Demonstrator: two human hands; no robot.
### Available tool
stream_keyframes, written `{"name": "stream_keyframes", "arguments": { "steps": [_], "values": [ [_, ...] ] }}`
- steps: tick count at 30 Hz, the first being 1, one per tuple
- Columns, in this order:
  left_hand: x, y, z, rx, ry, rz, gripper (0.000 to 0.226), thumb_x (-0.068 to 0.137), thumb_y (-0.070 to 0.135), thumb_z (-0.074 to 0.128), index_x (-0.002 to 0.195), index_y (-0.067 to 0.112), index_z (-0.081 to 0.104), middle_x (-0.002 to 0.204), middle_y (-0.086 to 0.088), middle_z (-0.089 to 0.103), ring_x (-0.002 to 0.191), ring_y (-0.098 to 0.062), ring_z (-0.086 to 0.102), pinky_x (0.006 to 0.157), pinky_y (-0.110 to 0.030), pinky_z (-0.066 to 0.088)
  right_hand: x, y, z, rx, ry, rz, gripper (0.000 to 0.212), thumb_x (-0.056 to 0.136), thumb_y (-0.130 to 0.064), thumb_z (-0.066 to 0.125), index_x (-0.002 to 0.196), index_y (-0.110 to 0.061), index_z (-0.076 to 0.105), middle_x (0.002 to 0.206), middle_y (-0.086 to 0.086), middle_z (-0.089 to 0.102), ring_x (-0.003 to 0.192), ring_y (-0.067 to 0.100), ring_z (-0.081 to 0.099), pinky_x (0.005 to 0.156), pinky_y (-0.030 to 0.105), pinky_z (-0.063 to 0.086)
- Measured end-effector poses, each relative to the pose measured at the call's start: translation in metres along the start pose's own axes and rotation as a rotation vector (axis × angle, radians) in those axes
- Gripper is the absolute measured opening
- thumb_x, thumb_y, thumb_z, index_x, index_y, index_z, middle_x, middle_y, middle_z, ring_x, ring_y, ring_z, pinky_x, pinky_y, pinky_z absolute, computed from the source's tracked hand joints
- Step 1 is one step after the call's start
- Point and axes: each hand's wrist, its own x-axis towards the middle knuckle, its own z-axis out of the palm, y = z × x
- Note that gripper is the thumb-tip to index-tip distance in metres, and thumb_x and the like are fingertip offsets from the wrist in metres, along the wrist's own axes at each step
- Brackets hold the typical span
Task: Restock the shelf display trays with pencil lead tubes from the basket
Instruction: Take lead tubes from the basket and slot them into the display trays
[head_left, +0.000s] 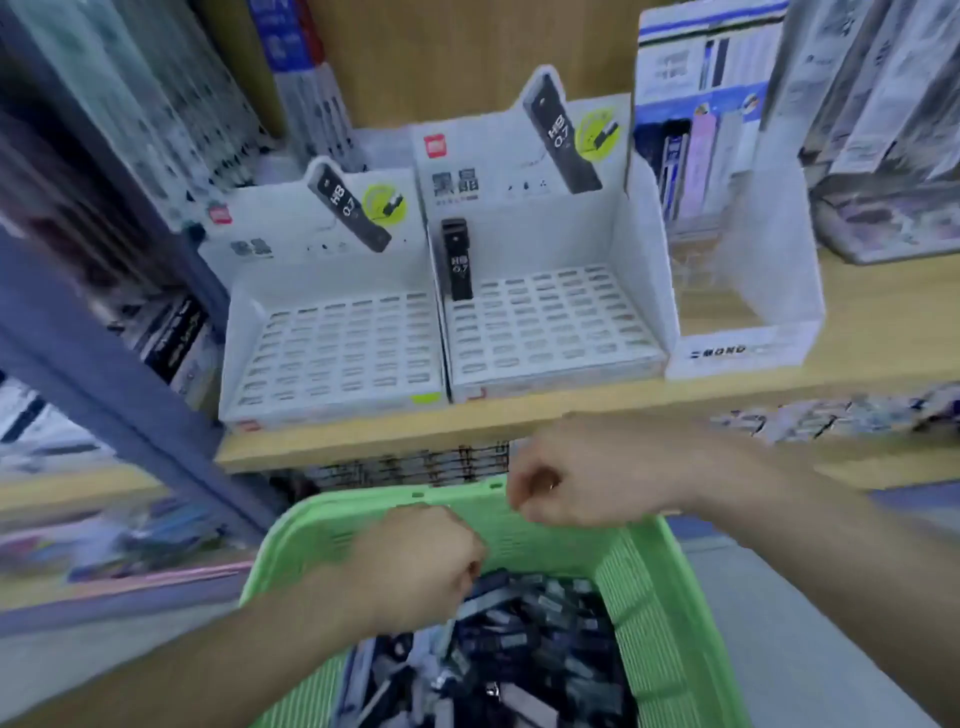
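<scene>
Two white display trays stand side by side on the wooden shelf, the left tray (332, 358) with bare slots and the right tray (556, 322) holding one black pencil lead tube (457, 260) upright at its back left corner. Below them a green basket (654, 597) holds a pile of dark lead tubes (524, 654). My left hand (415, 561) reaches down into the pile, and its curled fingers close on tubes at their tips. My right hand (571, 473) hovers over the basket's far rim with fingers curled under, and nothing shows in it.
A white open box (748, 353) sits right of the trays, with pen packs (696, 156) behind it. More packaged stationery (883, 156) fills the shelf's right end and hangs at the left (156, 104). A blue shelf upright (104, 374) slants at the left. The shelf edge (415, 431) juts over the basket.
</scene>
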Motion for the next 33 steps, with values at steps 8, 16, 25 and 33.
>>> {"name": "stream_keyframes", "arguments": {
  "steps": [8, 16, 25, 33],
  "values": [
    [-0.020, -0.032, 0.119, 0.082, -0.349, -0.104, 0.018, 0.089, 0.008, 0.048, 0.098, 0.002, 0.062, 0.103, -0.021, 0.064, 0.096, -0.035, 0.061, 0.070, -0.033, 0.042, 0.057, 0.045, 0.180, -0.051, -0.231, 0.239, 0.044, 0.087, -0.020, 0.057, 0.131, -0.013, 0.052, 0.121, 0.012, 0.062, 0.108, 0.033, 0.060, 0.087, 0.039, 0.052],
    [0.009, -0.037, 0.196, -0.287, -0.107, -0.429, 0.077, 0.093, 0.048, 0.051, 0.145, 0.000, 0.020, 0.144, -0.021, 0.032, 0.131, -0.035, 0.033, 0.103, -0.042, 0.038, 0.084, 0.059, 0.255, 0.010, -0.056, 0.466, 0.085, 0.083, -0.030, 0.067, 0.151, -0.017, 0.018, 0.151, 0.012, 0.028, 0.137, 0.033, 0.031, 0.104, 0.047, 0.040],
    [0.016, -0.017, 0.213, -0.775, -0.053, -0.510, 0.054, 0.080, 0.050, 0.069, 0.117, 0.014, 0.054, 0.114, -0.006, 0.063, 0.102, -0.024, 0.060, 0.082, -0.033, 0.051, 0.092, 0.047, 0.267, 0.222, -0.159, 0.528, 0.058, 0.088, -0.026, 0.070, 0.130, -0.002, 0.038, 0.126, 0.018, 0.048, 0.106, 0.028, 0.054, 0.069, 0.030, 0.045],
    [0.023, -0.031, 0.166, -0.956, 0.008, -0.653, 0.034, 0.090, 0.038, 0.063, 0.073, 0.011, 0.049, 0.064, -0.005, 0.045, 0.060, -0.022, 0.047, 0.056, -0.029, 0.031, 0.083, 0.063, 0.205, 0.325, -0.201, 0.578, 0.015, 0.086, -0.001, 0.053, 0.099, 0.002, 0.061, 0.072, 0.010, 0.055, 0.065, 0.023, 0.053, 0.052, 0.024, 0.039]
  ]
}}
